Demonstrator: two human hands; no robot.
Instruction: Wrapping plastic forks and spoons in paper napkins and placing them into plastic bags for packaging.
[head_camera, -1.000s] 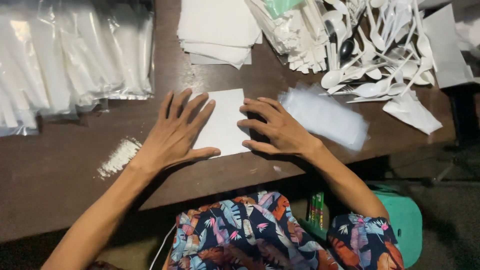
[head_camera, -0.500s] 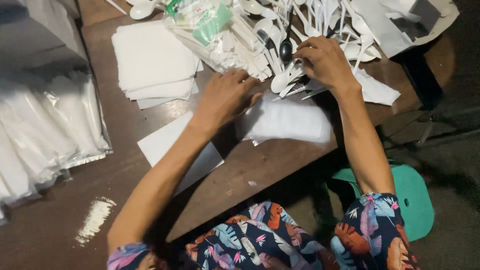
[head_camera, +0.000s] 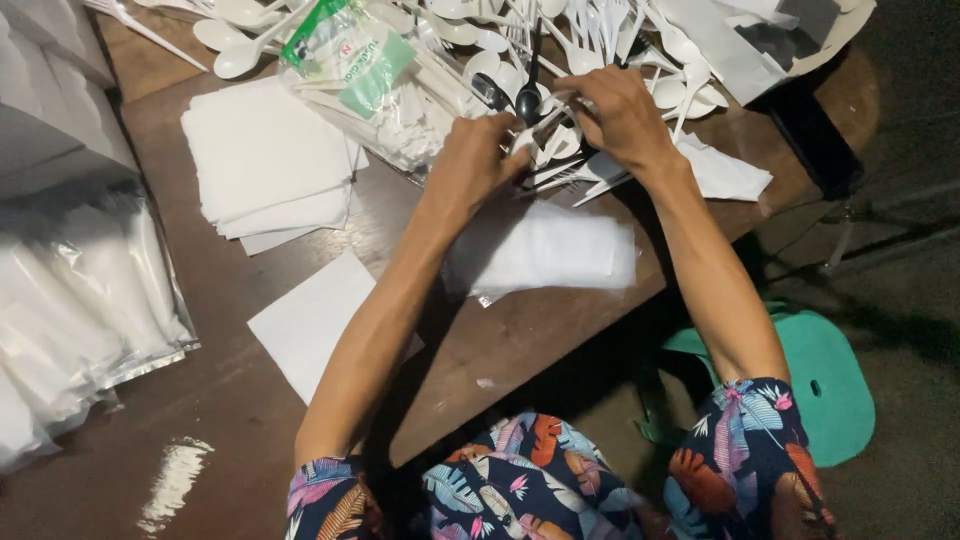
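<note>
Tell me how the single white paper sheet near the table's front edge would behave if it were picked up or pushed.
The white paper sheet lies flat and thin on the wooden table, so it is probably light and floppy, drooping if lifted by one corner. Pushed, it would likely slide easily. Its near corner sits beneath the left forearm, so it may catch there.

Lifting off the white sheet, both hands having pressed it flat a second ago. Reaching forward now into the cutlery pile at the far edge of the table. Left hand moving up from the clear bag, where it hovered half a second ago, and closing on white utensils. Right hand staying in the pile, gripping pieces there, both hands now nearly touching.
</note>
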